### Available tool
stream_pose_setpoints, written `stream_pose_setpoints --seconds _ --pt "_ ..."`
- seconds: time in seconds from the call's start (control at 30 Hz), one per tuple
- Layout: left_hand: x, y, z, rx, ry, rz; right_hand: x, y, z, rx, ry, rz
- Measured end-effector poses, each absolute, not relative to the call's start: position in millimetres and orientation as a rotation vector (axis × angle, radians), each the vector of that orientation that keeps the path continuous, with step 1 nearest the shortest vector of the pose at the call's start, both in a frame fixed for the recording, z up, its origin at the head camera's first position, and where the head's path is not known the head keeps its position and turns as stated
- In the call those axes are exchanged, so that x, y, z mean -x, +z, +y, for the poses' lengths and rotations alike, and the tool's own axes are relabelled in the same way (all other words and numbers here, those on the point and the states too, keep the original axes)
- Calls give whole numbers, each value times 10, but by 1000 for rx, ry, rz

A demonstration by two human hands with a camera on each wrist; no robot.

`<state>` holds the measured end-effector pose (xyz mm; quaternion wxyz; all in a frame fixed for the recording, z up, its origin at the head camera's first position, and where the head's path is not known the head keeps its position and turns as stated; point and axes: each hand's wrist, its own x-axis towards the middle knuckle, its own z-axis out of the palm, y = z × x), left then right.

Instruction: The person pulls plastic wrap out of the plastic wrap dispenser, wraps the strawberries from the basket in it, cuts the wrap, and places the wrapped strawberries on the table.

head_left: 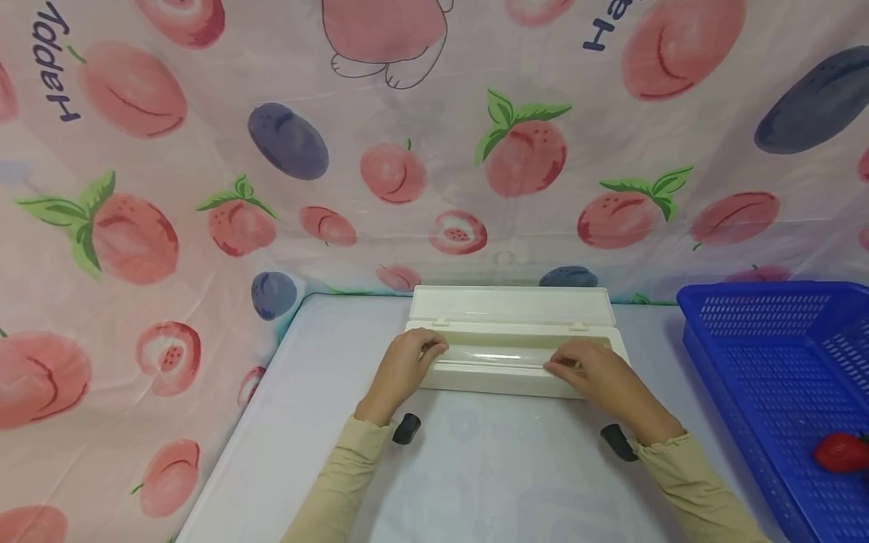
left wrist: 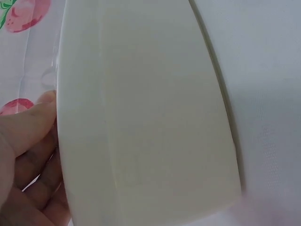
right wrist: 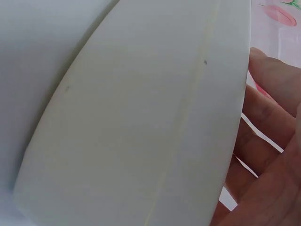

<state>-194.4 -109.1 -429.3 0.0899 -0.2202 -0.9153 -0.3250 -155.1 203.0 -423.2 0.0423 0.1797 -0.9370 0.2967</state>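
A long white cling film dispenser [head_left: 502, 383] stands on the table against the back, its lid [head_left: 509, 305] raised. Inside lies a shiny clear roll of cling film [head_left: 494, 354]. At the dispenser's left end, my left hand [head_left: 403, 366] pinches the film at the opening, thumb against curled fingers. My right hand [head_left: 600, 375] does likewise toward the right end. Both wrist views are filled mostly by the dispenser's smooth front wall [left wrist: 155, 113], with the left thumb [left wrist: 35, 120] and right thumb [right wrist: 273, 75] at its upper edge. The film between the fingertips is mostly hidden.
To the right, a blue plastic basket [head_left: 736, 452] holds a red strawberry [head_left: 840, 452]. A fruit-printed cloth [head_left: 339, 264] hangs behind and to the left of the white table [head_left: 475, 467]. Small black pieces [head_left: 407, 428] show by both wrists.
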Motion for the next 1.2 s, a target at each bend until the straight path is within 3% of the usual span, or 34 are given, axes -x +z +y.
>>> stream_pose_setpoints --seconds 1.2 --pt "1952 -4138 -1169 705 -1250 -2733 1554 -4188 2065 -566 796 -2693"
